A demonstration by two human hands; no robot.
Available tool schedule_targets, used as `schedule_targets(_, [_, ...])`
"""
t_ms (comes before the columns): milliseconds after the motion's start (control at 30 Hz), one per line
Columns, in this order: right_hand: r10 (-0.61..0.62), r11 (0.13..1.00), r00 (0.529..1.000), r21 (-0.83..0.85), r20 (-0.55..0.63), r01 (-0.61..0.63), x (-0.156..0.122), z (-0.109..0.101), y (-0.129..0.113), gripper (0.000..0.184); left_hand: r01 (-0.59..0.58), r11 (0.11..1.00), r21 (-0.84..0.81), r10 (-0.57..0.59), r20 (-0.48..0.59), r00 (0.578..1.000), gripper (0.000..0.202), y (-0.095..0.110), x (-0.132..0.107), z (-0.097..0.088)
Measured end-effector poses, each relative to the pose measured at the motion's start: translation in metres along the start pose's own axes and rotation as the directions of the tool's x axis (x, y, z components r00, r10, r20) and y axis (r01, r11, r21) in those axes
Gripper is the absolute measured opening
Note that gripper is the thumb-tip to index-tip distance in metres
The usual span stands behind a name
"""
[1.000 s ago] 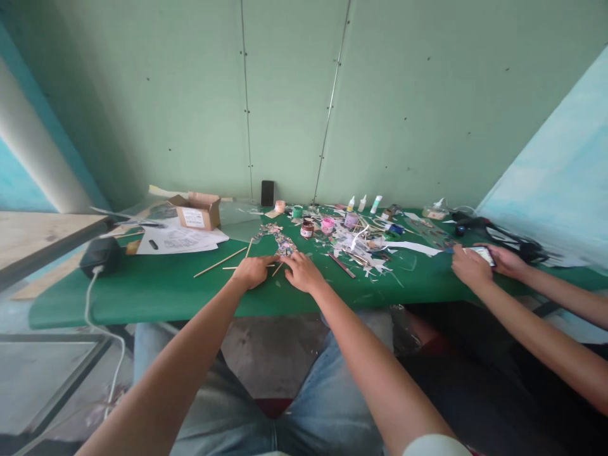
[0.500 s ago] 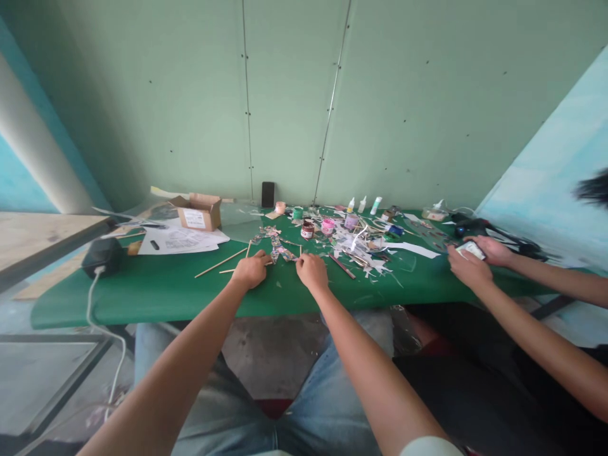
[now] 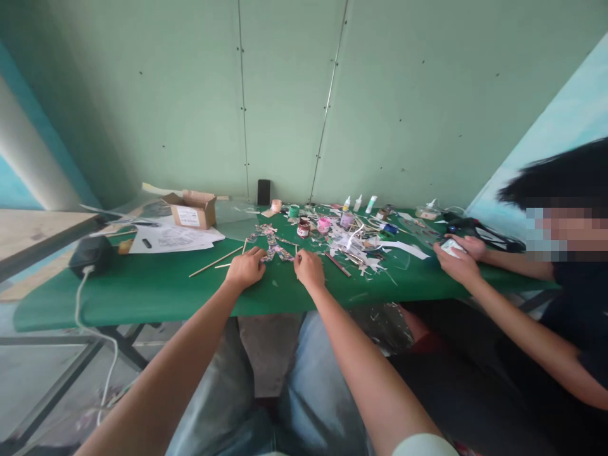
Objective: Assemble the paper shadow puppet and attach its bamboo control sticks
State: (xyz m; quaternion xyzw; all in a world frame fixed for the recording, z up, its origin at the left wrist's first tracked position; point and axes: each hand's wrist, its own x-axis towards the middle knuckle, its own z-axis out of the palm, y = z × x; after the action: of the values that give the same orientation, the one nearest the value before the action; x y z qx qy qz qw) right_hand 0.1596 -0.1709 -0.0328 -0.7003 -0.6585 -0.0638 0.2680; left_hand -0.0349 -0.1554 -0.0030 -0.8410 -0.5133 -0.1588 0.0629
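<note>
A small patterned paper figure [image 3: 272,242] with spread limbs lies flat on the green tabletop between my two hands. My left hand [image 3: 246,268] rests on the table with curled fingers, its fingertips at the figure's lower left limb. On the other side, my right hand [image 3: 310,268] has its thumb and fingers pressed together at the end of the lower right limb. A thin stick end shows just above the right fingers. Thin wooden sticks [image 3: 216,261] lie beside my left hand, one partly hidden by it. My fingertips are small and partly covered.
Paint jars [image 3: 304,227] and a heap of paper scraps [image 3: 354,244] lie to the right. A cardboard box [image 3: 192,212], printed sheets [image 3: 173,239] and a black power adapter [image 3: 90,255] are at left. A phone [image 3: 264,192] leans on the wall. At right, another person's hands [image 3: 458,256] hold a small device.
The view has shifted slightly, bringing the other person's head into sight at right. My hands stay at the figure's lower limbs with little visible movement.
</note>
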Motion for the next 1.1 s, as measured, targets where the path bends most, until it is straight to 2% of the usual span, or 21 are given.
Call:
schedule_targets(167, [-0.005,1.0,1.0,-0.01,-0.006,0.005,-0.0002,0.0014,0.0002,0.023,-0.04,0.999,0.008,0.04,-0.025,0.999,0.033,-0.001,0.0008,-0.0021])
schedule_targets(567, [-0.017,1.0,1.0,-0.025,0.018,0.018,0.0005,-0.0031,-0.0008,0.024,0.101,0.993,0.056,-0.101,-0.002,0.995,0.049,-0.0019,-0.0036,-0.0032])
schedule_targets(733, [-0.027,0.999,0.998,-0.041,0.049,0.029,0.0004,-0.0034,-0.0012,0.027,0.146,0.987,0.075,-0.148,0.03,0.989,0.042,-0.0012,-0.0022,0.0001])
schedule_targets(933, [-0.019,0.999,0.997,-0.048,0.078,0.022,0.0004,-0.0055,-0.0033,0.027,0.134,0.988,0.076,-0.14,0.075,0.987,0.047,0.0003,-0.0003,-0.001])
schedule_targets(1100, [-0.002,0.999,0.995,-0.048,0.1,0.007,0.0013,-0.0065,-0.0037,0.027,0.077,0.995,0.062,-0.085,0.142,0.986,0.047,-0.0008,0.0029,-0.0019])
